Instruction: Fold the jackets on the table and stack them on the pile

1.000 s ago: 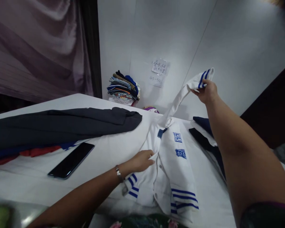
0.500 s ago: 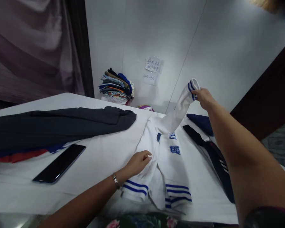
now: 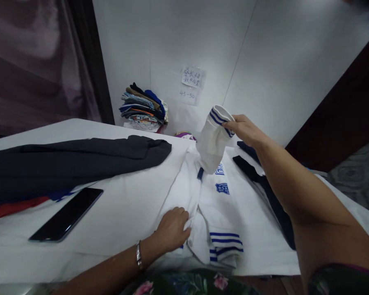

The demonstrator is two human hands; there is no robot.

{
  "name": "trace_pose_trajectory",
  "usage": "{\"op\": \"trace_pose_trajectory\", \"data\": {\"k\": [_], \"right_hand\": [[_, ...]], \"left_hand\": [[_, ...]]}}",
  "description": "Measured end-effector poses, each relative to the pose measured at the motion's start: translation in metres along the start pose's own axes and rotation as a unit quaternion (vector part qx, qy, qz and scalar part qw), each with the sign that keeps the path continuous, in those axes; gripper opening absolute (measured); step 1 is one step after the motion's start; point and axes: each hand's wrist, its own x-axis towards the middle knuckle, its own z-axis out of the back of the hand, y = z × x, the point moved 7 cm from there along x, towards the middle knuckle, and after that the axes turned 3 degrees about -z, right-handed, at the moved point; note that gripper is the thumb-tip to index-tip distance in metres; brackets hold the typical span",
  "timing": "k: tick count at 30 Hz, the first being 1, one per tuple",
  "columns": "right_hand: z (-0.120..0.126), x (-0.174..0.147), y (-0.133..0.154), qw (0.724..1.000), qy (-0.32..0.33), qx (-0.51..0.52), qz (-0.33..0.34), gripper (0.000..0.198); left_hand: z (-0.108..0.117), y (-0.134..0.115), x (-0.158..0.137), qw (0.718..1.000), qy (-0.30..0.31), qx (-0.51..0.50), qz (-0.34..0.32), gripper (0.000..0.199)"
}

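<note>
A white long-sleeved jacket [image 3: 184, 188] with blue-striped cuffs and hem and blue badges lies on the white table. My right hand [image 3: 244, 128] pinches the striped cuff of one sleeve [image 3: 213, 143] and holds it up off the table, the rest of the sleeve hanging down to the jacket. My left hand [image 3: 174, 229] rests low on the jacket's near left part, fingers curled on the cloth by the front edge. The other striped cuff is mostly covered by this hand.
Left of the jacket lie a dark grey garment [image 3: 80, 157] and a black phone [image 3: 66, 215]. Dark folded clothes [image 3: 249, 170] are on the right, under my forearm. A stack of folded clothes [image 3: 144, 108] stands by the wall, beside a handwritten paper sign [image 3: 191, 78].
My right hand has brought the raised cuff left and nearer, so the sleeve is bent shorter over the jacket. My left hand has moved down and closed onto the jacket's cloth.
</note>
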Motion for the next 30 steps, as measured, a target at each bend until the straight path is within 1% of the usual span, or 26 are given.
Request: {"op": "trace_pose_trajectory", "data": {"k": [2,4,6,7,8,10,12,13,14,16,17,20,21,22,23,24,26,28,30], "right_hand": [[0.012,0.007,-0.009,0.999,-0.037,0.034,-0.020,0.006],[0.031,0.013,-0.016,0.994,-0.089,0.061,-0.030,0.005],[0.054,0.015,-0.020,0.985,-0.157,0.073,-0.027,0.006],[0.065,0.014,-0.021,0.979,-0.189,0.072,-0.024,0.007],[0.074,0.012,-0.022,0.973,-0.217,0.069,-0.020,0.007],[0.087,0.006,-0.023,0.965,-0.255,0.062,-0.011,0.007],[0.090,0.000,-0.027,0.964,-0.258,0.056,-0.006,0.007],[0.089,-0.003,-0.030,0.967,-0.250,0.054,-0.005,0.008],[0.088,-0.004,-0.034,0.970,-0.237,0.051,-0.006,0.008],[0.087,-0.008,-0.041,0.974,-0.220,0.048,-0.008,0.010],[0.089,-0.010,-0.046,0.974,-0.223,0.047,-0.010,0.011],[0.101,-0.017,-0.056,0.962,-0.267,0.053,-0.020,0.012],[0.104,-0.019,-0.058,0.957,-0.285,0.058,-0.022,0.012],[0.107,-0.022,-0.059,0.951,-0.301,0.062,-0.023,0.012],[0.110,-0.025,-0.059,0.947,-0.315,0.065,-0.023,0.013],[0.111,-0.027,-0.059,0.944,-0.324,0.064,-0.021,0.014],[0.111,-0.030,-0.055,0.942,-0.330,0.055,-0.018,0.014],[0.109,-0.032,-0.047,0.945,-0.324,0.037,-0.010,0.014],[0.104,-0.033,-0.035,0.951,-0.310,0.004,0.002,0.015]], "left_hand": [[0.006,0.002,0.005,0.999,0.016,-0.038,0.027,0.019],[0.016,-0.002,0.013,0.994,0.008,-0.099,0.034,0.020],[0.024,-0.012,0.021,0.989,-0.018,-0.148,0.017,0.020],[0.025,-0.019,0.024,0.986,-0.025,-0.162,0.004,0.022],[0.022,-0.025,0.027,0.986,-0.019,-0.165,-0.009,0.025],[0.007,-0.035,0.030,0.989,0.023,-0.142,-0.025,0.036],[-0.009,-0.038,0.031,0.990,0.068,-0.117,-0.028,0.045],[-0.013,-0.038,0.032,0.990,0.078,-0.115,-0.031,0.048],[-0.013,-0.036,0.033,0.989,0.074,-0.124,-0.035,0.048],[-0.003,-0.027,0.038,0.987,0.037,-0.155,-0.035,0.045],[0.005,-0.020,0.042,0.986,0.010,-0.165,-0.026,0.041],[0.028,0.001,0.054,0.985,-0.088,-0.147,-0.008,0.033],[0.031,0.004,0.058,0.986,-0.110,-0.127,-0.012,0.035],[0.031,0.007,0.063,0.987,-0.117,-0.104,-0.017,0.040],[0.026,0.008,0.068,0.991,-0.110,-0.080,-0.018,0.046],[0.018,0.009,0.073,0.994,-0.090,-0.058,-0.017,0.053],[-0.003,0.008,0.079,0.999,-0.031,-0.026,-0.018,0.063],[-0.021,0.003,0.082,0.999,0.015,-0.011,-0.033,0.066],[-0.031,0.000,0.083,0.998,0.031,-0.004,-0.051,0.066]]}}
